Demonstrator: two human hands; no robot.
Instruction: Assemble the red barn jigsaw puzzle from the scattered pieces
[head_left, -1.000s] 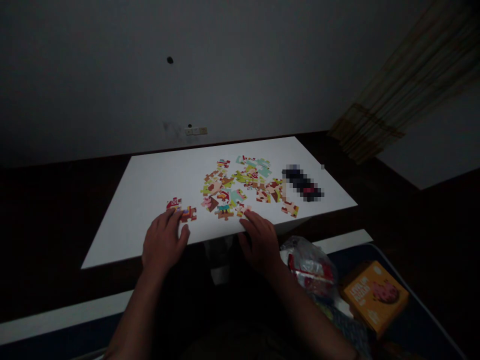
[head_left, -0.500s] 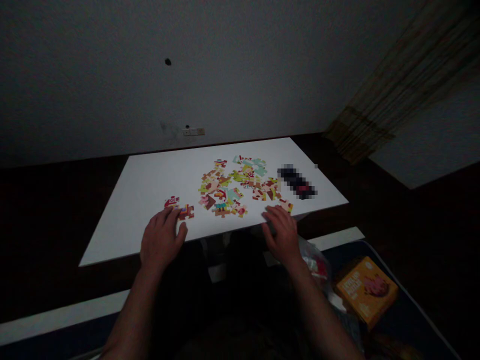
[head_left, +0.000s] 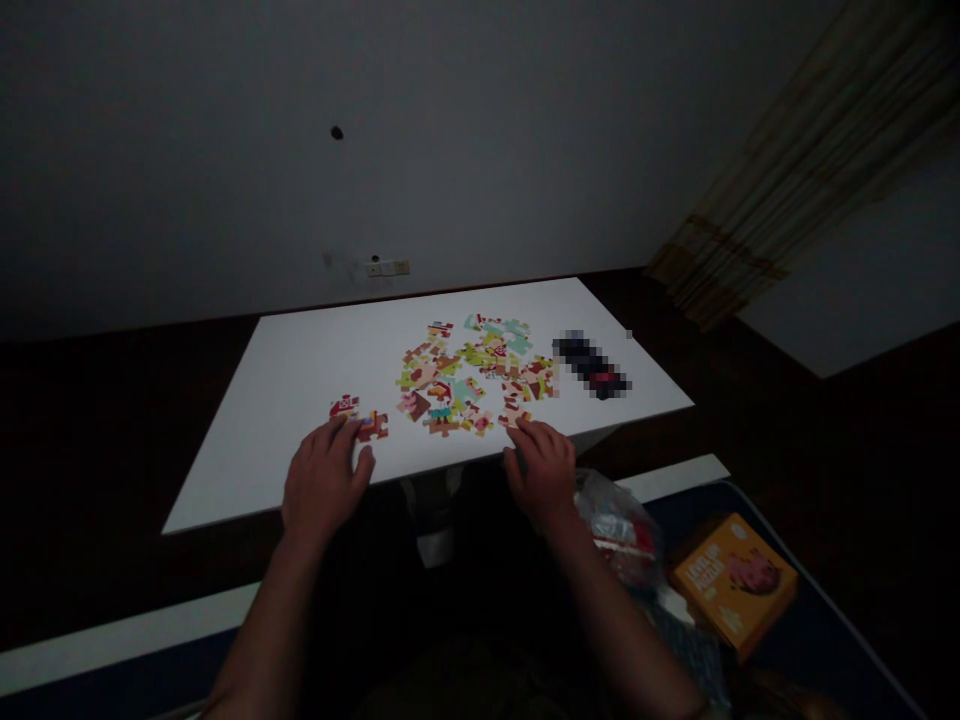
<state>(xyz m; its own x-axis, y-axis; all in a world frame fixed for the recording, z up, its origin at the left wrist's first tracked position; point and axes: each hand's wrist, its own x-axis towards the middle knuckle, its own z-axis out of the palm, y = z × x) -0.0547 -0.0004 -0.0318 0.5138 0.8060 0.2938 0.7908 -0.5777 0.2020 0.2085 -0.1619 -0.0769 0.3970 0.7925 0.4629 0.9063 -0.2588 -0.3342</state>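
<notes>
My left hand [head_left: 324,478] lies at the table's near edge, fingers stretched out and thumb apart. Its fingertips rest beside a brown-and-orange puzzle piece [head_left: 373,427], partly covering it, and a red puzzle piece with a barn print [head_left: 344,405] sits just beyond. At the near edge farther right, my right hand [head_left: 543,472] is open and flat, its fingertips at a pale pink and brown puzzle piece [head_left: 514,412]. Between and beyond both hands spreads a loose heap of colourful puzzle pieces [head_left: 461,385], some overlapping.
The white table [head_left: 255,420] carries a blurred-out dark object [head_left: 592,363] to the right of the pieces. Beside my right forearm are a clear plastic bag [head_left: 619,525] and a yellow-orange puzzle box [head_left: 735,582] on a dark blue surface. A wall with a socket [head_left: 388,268] stands behind.
My right hand has moved left along the table edge, and the puzzle piece at its fingertips has shifted left with it. My left hand stays in about the same place.
</notes>
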